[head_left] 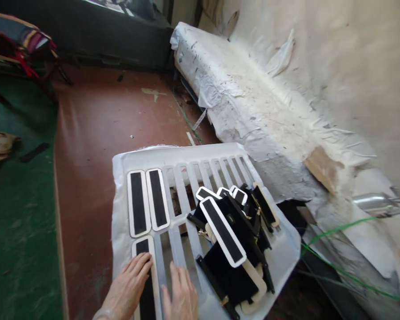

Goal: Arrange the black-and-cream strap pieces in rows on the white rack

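Left hand (128, 286) lies flat, fingers spread, pressing a black strip with a white border (146, 275) into a slot of the white slotted tray (186, 155); it grips nothing. Right hand (182, 293) is also open, palm down on the tray bars just beside the left, holding nothing. Two more strips (148, 202) already sit side by side in the upper left slots. Loose pile of strips (233, 235) rests on the right part of the tray, several overlapping and tilted. Tray lies on the red floor (96, 133) beside a paper-covered bench (240, 98). Risk, as judged: uneven pressure could seat the strip askew; a nudge of the tray could send the pile sliding off its right edge.
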The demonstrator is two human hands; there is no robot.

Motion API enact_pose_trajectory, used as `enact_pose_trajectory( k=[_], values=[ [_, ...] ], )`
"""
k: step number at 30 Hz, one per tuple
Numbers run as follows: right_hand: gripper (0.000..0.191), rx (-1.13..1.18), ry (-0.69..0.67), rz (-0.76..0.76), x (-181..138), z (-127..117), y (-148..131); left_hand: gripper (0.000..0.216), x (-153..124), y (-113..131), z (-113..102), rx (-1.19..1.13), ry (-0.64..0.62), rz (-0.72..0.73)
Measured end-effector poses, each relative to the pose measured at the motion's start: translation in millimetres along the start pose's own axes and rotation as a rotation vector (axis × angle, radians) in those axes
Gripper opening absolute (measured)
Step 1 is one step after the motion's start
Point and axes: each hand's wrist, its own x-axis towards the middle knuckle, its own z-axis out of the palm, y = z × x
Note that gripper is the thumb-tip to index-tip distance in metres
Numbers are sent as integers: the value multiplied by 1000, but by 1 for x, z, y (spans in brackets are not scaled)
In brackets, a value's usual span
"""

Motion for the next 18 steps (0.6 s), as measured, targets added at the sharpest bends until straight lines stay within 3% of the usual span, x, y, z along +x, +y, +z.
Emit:
enact_pose_trajectory(
  k=[4,6,8,11,14,18],
  values=[
    [47,-158,187,15,44,-75,83,33,-2,-3,2,68,56,72],
    [55,-294,174,73,68,-94,118,33,2,1,-3,97,70,74],
    [64,-385,84,124,88,-97,140,33,7,8,-8,122,85,52],
    [69,-434,-18,144,106,-87,150,38,12,21,-9,146,80,-9],
    [69,-387,-5,152,112,-89,148,41,10,30,-3,143,60,-74],
    [69,-80,124,212,109,-135,148,42,6,34,2,106,64,-118]
  ],
)
